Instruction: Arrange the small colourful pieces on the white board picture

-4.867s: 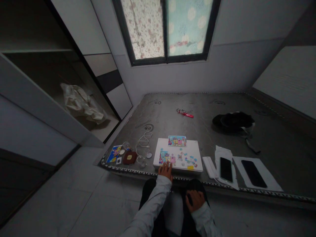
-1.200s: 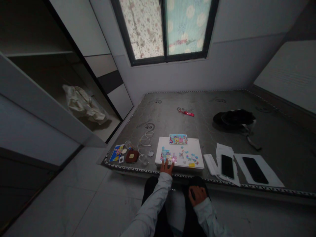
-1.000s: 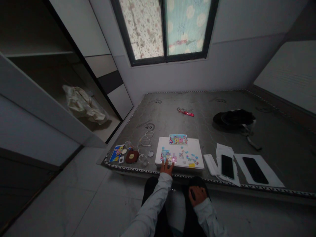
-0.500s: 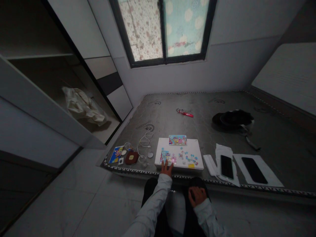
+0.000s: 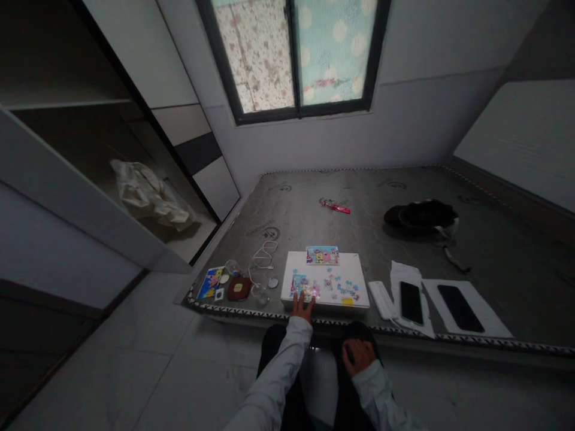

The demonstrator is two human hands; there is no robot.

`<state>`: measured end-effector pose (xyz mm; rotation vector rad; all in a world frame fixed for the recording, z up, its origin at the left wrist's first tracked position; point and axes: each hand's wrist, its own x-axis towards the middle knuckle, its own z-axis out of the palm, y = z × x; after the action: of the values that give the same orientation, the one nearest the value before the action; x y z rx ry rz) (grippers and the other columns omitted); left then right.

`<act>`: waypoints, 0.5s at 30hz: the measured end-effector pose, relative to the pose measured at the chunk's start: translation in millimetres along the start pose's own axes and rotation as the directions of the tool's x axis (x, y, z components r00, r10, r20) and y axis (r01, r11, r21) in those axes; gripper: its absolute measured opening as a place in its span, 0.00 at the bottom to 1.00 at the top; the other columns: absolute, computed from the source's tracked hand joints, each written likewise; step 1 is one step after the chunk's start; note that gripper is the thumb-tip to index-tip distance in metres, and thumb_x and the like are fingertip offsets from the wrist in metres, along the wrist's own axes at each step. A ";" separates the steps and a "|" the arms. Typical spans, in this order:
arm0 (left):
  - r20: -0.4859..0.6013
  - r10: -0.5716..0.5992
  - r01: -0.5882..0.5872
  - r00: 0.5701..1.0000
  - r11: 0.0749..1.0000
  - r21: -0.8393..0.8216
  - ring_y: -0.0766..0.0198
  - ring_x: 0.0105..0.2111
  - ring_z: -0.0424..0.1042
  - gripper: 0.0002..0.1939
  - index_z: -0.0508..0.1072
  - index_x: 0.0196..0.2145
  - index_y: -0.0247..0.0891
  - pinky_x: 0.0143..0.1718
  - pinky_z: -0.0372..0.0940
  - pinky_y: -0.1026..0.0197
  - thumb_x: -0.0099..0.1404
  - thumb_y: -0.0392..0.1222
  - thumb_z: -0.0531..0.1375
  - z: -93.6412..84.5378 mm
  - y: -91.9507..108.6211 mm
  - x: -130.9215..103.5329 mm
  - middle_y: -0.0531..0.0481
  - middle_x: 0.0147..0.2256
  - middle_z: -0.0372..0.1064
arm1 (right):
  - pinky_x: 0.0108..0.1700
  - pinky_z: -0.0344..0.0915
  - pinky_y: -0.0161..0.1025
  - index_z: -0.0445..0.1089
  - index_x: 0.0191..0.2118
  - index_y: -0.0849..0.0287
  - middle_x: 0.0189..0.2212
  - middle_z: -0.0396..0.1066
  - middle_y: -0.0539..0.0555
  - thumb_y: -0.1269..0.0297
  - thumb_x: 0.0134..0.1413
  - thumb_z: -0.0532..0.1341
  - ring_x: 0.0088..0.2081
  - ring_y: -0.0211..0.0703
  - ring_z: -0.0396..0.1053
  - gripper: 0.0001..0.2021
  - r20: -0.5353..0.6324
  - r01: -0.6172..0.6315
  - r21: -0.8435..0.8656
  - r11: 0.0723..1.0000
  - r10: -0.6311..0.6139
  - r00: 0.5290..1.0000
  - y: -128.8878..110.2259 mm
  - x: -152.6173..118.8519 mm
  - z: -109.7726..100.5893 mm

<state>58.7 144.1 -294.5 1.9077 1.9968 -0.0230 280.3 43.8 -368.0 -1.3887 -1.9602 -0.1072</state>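
Note:
My left hand [image 5: 302, 309] reaches to the front edge of a white box [image 5: 327, 263], fingers spread, fingertips at the partly joined jigsaw puzzle [image 5: 305, 286] on its lid. Loose jigsaw pieces [image 5: 348, 288] lie scattered to the right of that section, with a small yellow piece [image 5: 347, 301] near the box's front edge. A colourful cartoon picture card [image 5: 322, 255] lies at the back of the lid. On my right knee rests my right hand [image 5: 359, 354], loosely bent, with a gap between thumb and fingers and nothing visible in it.
Left of the box lie a brown case [image 5: 238, 288], a white cable [image 5: 264, 257] and a blue picture card [image 5: 210, 283]. To the right are a white power-bank-like block [image 5: 381, 300], two phones [image 5: 411, 303] and a dark cap [image 5: 422, 216]. A red item [image 5: 336, 207] lies farther back.
The view has shifted very slightly. Both hands, the box and the puzzle pieces look unchanged in place.

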 end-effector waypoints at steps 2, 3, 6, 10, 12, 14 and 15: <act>-0.016 0.002 -0.002 1.000 1.000 0.004 0.41 0.73 0.37 0.41 0.60 0.67 0.57 0.66 0.60 0.44 0.60 0.26 0.57 0.3 -0.4 0.5 0.49 0.74 0.42 | 0.43 0.57 0.44 0.74 0.34 0.55 0.30 0.78 0.52 0.70 0.61 0.56 0.32 0.43 0.72 0.10 -0.012 0.003 -0.014 1.000 -0.003 1.000 0.7 -1.2 1.3; -0.020 0.005 -0.005 1.000 1.000 0.006 0.41 0.73 0.37 0.41 0.60 0.67 0.57 0.66 0.61 0.44 0.60 0.26 0.57 0.3 -0.7 0.3 0.49 0.73 0.42 | 0.43 0.57 0.44 0.74 0.34 0.55 0.30 0.79 0.52 0.70 0.61 0.56 0.33 0.43 0.72 0.10 -0.019 0.006 -0.020 1.000 -0.007 1.000 1.2 -1.7 1.9; -0.015 0.020 -0.019 1.000 1.000 0.013 0.41 0.73 0.36 0.44 0.57 0.68 0.57 0.62 0.65 0.44 0.59 0.27 0.60 -0.7 -1.6 -2.1 0.50 0.74 0.39 | 0.43 0.57 0.43 0.74 0.35 0.55 0.30 0.79 0.52 0.68 0.62 0.56 0.33 0.43 0.72 0.10 -0.029 0.022 -0.025 0.999 -0.023 0.999 3.3 -2.9 3.6; 0.034 0.031 -0.032 0.999 0.999 0.037 0.43 0.74 0.34 0.47 0.51 0.70 0.59 0.57 0.69 0.43 0.57 0.28 0.59 -4.1 -2.5 -5.1 0.53 0.74 0.35 | 0.42 0.56 0.44 0.73 0.34 0.56 0.30 0.79 0.52 0.69 0.62 0.55 0.32 0.43 0.72 0.10 -0.022 0.038 -0.028 0.999 -0.039 0.999 5.0 -2.7 4.1; 0.053 0.029 -0.031 0.998 0.999 0.033 0.42 0.74 0.33 0.48 0.50 0.70 0.59 0.57 0.70 0.42 0.57 0.28 0.59 -5.8 -2.4 -5.1 0.53 0.74 0.34 | 0.42 0.56 0.44 0.72 0.34 0.55 0.29 0.78 0.52 0.69 0.62 0.55 0.31 0.43 0.71 0.10 -0.010 0.030 -0.032 0.999 -0.031 0.999 4.5 -2.3 3.7; 0.061 0.021 -0.022 0.998 1.000 0.021 0.42 0.74 0.33 0.47 0.50 0.69 0.60 0.59 0.68 0.43 0.58 0.27 0.58 -7.1 -2.2 -4.1 0.53 0.75 0.34 | 0.42 0.55 0.44 0.72 0.34 0.55 0.28 0.77 0.51 0.69 0.61 0.55 0.31 0.43 0.71 0.09 0.000 0.022 -0.026 0.999 -0.022 1.000 3.7 -1.7 2.9; 0.067 0.014 -0.015 0.998 1.000 0.016 0.42 0.73 0.33 0.47 0.51 0.69 0.60 0.60 0.67 0.43 0.58 0.26 0.58 -7.5 -2.1 -3.4 0.53 0.75 0.34 | 0.42 0.55 0.44 0.72 0.34 0.55 0.28 0.77 0.51 0.70 0.61 0.55 0.31 0.43 0.71 0.08 0.004 0.021 -0.019 1.000 -0.021 1.000 3.3 -1.3 2.3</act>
<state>54.8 142.8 -287.0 1.9064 1.9445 -0.0980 282.1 45.2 -371.6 -1.3819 -1.9819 -0.1333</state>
